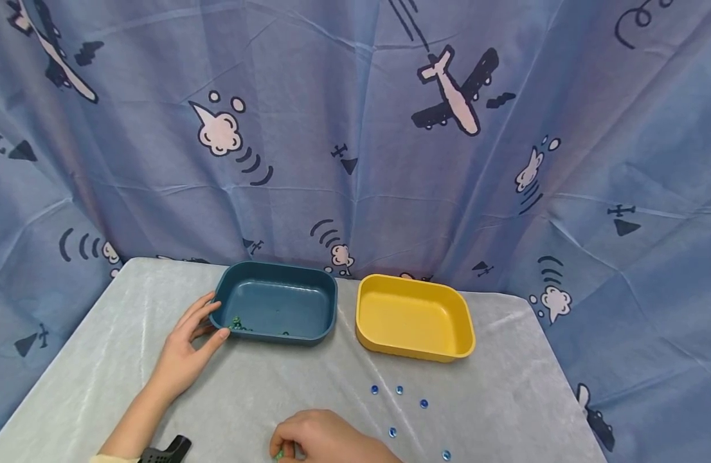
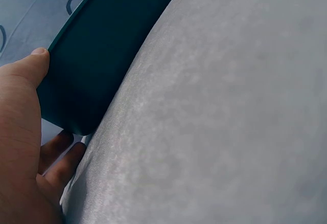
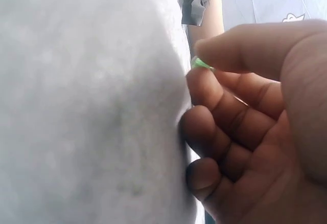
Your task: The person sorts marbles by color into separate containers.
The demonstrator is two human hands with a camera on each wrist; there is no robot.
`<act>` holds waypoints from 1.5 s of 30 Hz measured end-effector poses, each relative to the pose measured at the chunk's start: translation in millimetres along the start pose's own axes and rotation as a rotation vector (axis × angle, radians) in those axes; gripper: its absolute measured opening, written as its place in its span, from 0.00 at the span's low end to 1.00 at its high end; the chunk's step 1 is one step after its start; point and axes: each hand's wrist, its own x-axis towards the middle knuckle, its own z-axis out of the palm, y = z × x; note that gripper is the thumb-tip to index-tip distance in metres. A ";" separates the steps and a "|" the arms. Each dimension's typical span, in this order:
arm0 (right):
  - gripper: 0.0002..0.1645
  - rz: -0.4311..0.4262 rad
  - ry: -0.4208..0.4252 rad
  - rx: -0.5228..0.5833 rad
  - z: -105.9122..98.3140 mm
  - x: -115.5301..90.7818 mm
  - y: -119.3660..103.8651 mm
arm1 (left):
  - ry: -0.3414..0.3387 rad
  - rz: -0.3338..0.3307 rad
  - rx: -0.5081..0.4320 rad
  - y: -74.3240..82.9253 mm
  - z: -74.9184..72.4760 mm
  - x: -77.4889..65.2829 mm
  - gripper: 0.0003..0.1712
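Note:
My left hand (image 1: 183,355) rests at the left end of a dark teal tray (image 1: 277,302), holding its near left corner. In the left wrist view the thumb (image 2: 38,63) lies at the tray's rim and the fingers reach round its end. Several small green gems (image 1: 236,323) lie inside by the near wall. At the front edge of the head view is my right hand (image 1: 329,437), fingers curled low over the tabletop. Between its thumb and forefinger it pinches a small shiny green gem (image 3: 200,63), mostly covered by the fingertips.
A yellow tray (image 1: 413,315) stands right of the teal one. Several small blue gems, one nearest the yellow tray (image 1: 399,390), lie scattered on the pale cloth-covered table (image 1: 506,379). Behind the table hangs a blue curtain (image 1: 297,128) printed with airplanes.

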 end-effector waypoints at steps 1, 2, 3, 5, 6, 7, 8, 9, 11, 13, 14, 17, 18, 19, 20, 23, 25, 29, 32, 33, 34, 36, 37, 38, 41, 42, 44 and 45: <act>0.07 0.011 0.005 0.023 -0.2 -0.8 -0.1 | -0.001 -0.002 -0.001 -0.4 0.3 0.3 0.34; 0.07 0.024 0.011 0.048 -0.5 -1.6 -0.2 | -0.002 -0.004 0.000 -0.9 0.7 0.5 0.34; 0.07 0.032 0.017 0.071 -0.9 -2.3 -0.6 | -0.002 -0.004 0.000 -1.1 0.9 0.8 0.34; 0.06 0.046 0.031 0.120 -2.5 -3.1 -1.5 | -0.005 -0.007 -0.001 -1.2 1.3 1.0 0.34; 0.06 0.045 0.040 0.133 -3.8 -3.4 -2.0 | -0.004 -0.004 0.000 -1.0 1.4 0.9 0.34; 0.06 0.048 0.047 0.152 -5.2 -3.6 -2.8 | -0.005 -0.002 -0.001 -0.6 1.3 0.9 0.34; 0.05 0.044 0.056 0.152 -6.6 -3.8 -3.7 | -0.004 -0.001 -0.001 -0.2 1.1 0.9 0.34; 0.05 0.037 0.065 0.147 -8.3 -4.0 -4.6 | -0.003 0.001 -0.002 0.2 0.8 1.1 0.34; 0.05 0.036 0.081 0.163 -12.2 -4.9 -5.9 | -0.002 0.005 -0.003 1.0 0.1 1.4 0.34; 0.05 0.025 0.101 0.143 -15.7 -5.8 -6.7 | -0.003 0.005 -0.004 1.6 -0.5 1.7 0.34; 0.05 0.015 0.111 0.126 -17.4 -6.2 -6.9 | -0.002 0.006 -0.002 1.8 -0.8 1.7 0.34; 0.05 -0.024 0.154 0.085 -21.4 -7.3 -6.2 | -0.003 0.004 0.001 1.8 -1.0 1.1 0.34; 0.05 -0.041 0.172 0.066 -22.6 -7.4 -5.8 | -0.003 0.002 0.001 1.6 -0.9 0.8 0.33; 0.04 -0.055 0.190 0.054 -23.8 -7.9 -5.1 | -0.002 0.000 0.003 1.3 -0.7 0.5 0.33; 0.04 -0.066 0.205 0.051 -25.0 -8.2 -4.4 | -0.002 -0.002 0.003 1.1 -0.6 0.1 0.33; 0.03 -0.087 0.241 0.046 -29.1 -9.2 -2.2 | -0.004 -0.010 0.004 0.3 -0.1 -0.5 0.33; 0.03 -0.091 0.251 0.060 -32.2 -9.9 -1.0 | -0.003 -0.011 0.003 0.3 0.0 -0.5 0.33; 0.04 -0.090 0.267 0.087 -38.4 -11.5 1.1 | -0.003 -0.009 0.000 0.7 0.2 -0.5 0.32; 0.05 -0.084 0.282 0.126 -43.4 -13.1 2.0 | -0.001 -0.005 -0.003 0.9 0.4 -0.3 0.32; 0.05 -0.081 0.289 0.142 -45.3 -13.6 2.2 | -0.001 -0.004 -0.002 1.1 0.4 -0.2 0.32; 0.05 -0.082 0.298 0.155 -47.2 -14.2 2.3 | 0.000 -0.005 0.000 1.1 0.4 -0.1 0.32; 0.04 -0.084 0.318 0.174 -51.5 -15.3 1.9 | 0.000 -0.006 0.004 0.6 0.7 -0.3 0.32; 0.04 -0.085 0.328 0.176 -53.8 -15.7 1.8 | 0.000 -0.010 0.005 0.5 0.7 -0.3 0.32; 0.04 -0.082 0.337 0.184 -56.2 -16.1 1.8 | -0.001 -0.011 0.006 0.4 0.9 -0.5 0.33; 0.05 -0.071 0.366 0.208 -63.4 -15.5 2.6 | 0.002 -0.001 0.005 1.2 1.5 -0.2 0.32; 0.05 -0.065 0.375 0.218 -66.0 -14.9 3.1 | 0.003 0.004 0.003 2.0 1.5 0.2 0.32; 0.05 -0.051 0.398 0.233 -70.4 -13.0 5.2 | 0.006 0.012 0.000 3.4 1.5 0.7 0.32; 0.05 -0.047 0.413 0.235 -72.6 -12.0 6.1 | 0.007 0.017 0.000 4.0 1.5 1.0 0.32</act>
